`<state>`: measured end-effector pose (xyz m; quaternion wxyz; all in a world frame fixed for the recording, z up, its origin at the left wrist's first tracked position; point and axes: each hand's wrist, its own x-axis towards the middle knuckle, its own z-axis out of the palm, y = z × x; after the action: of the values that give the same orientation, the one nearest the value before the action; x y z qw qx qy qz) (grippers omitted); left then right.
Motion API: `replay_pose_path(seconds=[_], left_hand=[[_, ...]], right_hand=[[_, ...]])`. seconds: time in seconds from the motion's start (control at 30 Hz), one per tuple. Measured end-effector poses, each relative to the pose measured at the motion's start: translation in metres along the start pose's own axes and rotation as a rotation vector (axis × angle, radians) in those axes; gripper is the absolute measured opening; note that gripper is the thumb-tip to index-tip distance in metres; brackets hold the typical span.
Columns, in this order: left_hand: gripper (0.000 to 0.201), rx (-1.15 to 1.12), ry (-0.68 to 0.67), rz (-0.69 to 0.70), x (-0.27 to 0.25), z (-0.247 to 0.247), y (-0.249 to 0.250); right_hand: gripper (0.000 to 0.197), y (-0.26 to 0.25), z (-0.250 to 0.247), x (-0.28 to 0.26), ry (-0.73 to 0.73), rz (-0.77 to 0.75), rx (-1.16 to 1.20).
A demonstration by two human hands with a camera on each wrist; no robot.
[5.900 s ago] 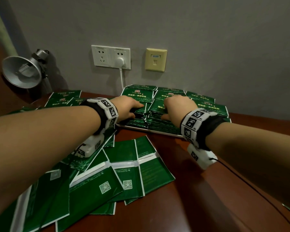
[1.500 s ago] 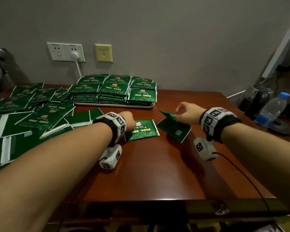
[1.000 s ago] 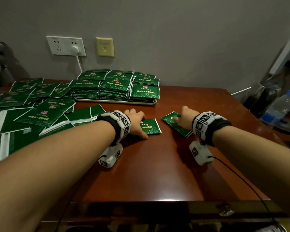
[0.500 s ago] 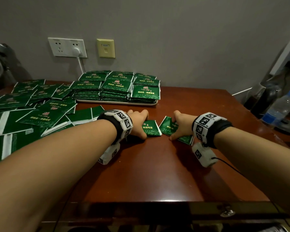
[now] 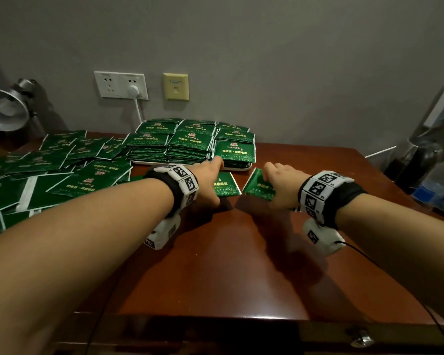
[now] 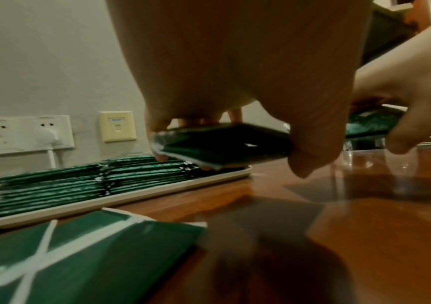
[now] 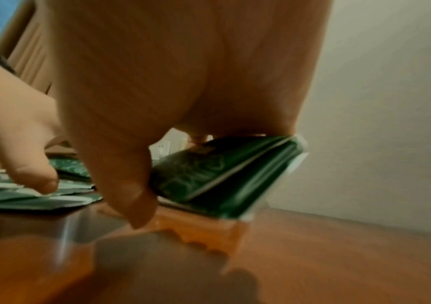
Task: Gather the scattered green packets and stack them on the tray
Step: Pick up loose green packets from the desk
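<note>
- Half a second back, both hands pressing packets flat on the bench (image 5: 241, 265); now lifted clear, left hand (image 5: 207, 182) clamped round one green packet (image 6: 225, 144), right hand (image 5: 282, 184) clamped round a second packet (image 7: 225, 174), tilted.
- Judged: pickup done, carry to the tray (image 5: 244, 168) just ahead comes next.
- Tray already loaded with stacked packets (image 5: 190, 143); scattered packets (image 5: 62, 172) remaining at left.
- Fingertips hidden behind palms; wrist views blurred; count in right-hand grip unclear.
</note>
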<state>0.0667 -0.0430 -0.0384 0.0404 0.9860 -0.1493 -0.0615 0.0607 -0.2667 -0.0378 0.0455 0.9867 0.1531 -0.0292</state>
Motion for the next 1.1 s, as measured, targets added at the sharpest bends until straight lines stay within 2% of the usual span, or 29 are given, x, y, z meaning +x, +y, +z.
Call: replay_pose_path(seconds=[0.1, 0.27, 0.37, 0.53, 0.73, 0.93, 1.1], left_hand=[[0.096, 0.022, 0.029, -0.053, 0.006, -0.013, -0.015], [0.074, 0.089, 0.126, -0.019, 0.031, -0.037, -0.044], [0.076, 0.090, 0.160, -0.021, 0.055, -0.052, -0.058], [0.078, 0.063, 0.171, 0.013, 0.114, -0.078, -0.062], [0.075, 0.106, 0.161, 0.099, 0.193, -0.086, -0.042], [0.081, 0.131, 0.075, 0.133, 0.247, -0.074, -0.040], [0.078, 0.115, 0.092, 0.137, 0.256, -0.066, -0.059]], right_hand=[[0.054, -0.003, -0.016, 0.014, 0.036, -0.038, 0.059], [0.057, -0.003, -0.039, 0.047, 0.096, -0.092, 0.053], [0.054, 0.001, -0.054, 0.077, 0.109, -0.094, 0.036], [0.055, 0.019, -0.089, 0.148, 0.160, -0.018, 0.035], [0.057, 0.035, -0.127, 0.238, 0.224, 0.035, -0.007], [0.058, 0.036, -0.111, 0.310, 0.124, 0.005, -0.072], [0.053, 0.034, -0.082, 0.341, 0.039, -0.063, -0.060]])
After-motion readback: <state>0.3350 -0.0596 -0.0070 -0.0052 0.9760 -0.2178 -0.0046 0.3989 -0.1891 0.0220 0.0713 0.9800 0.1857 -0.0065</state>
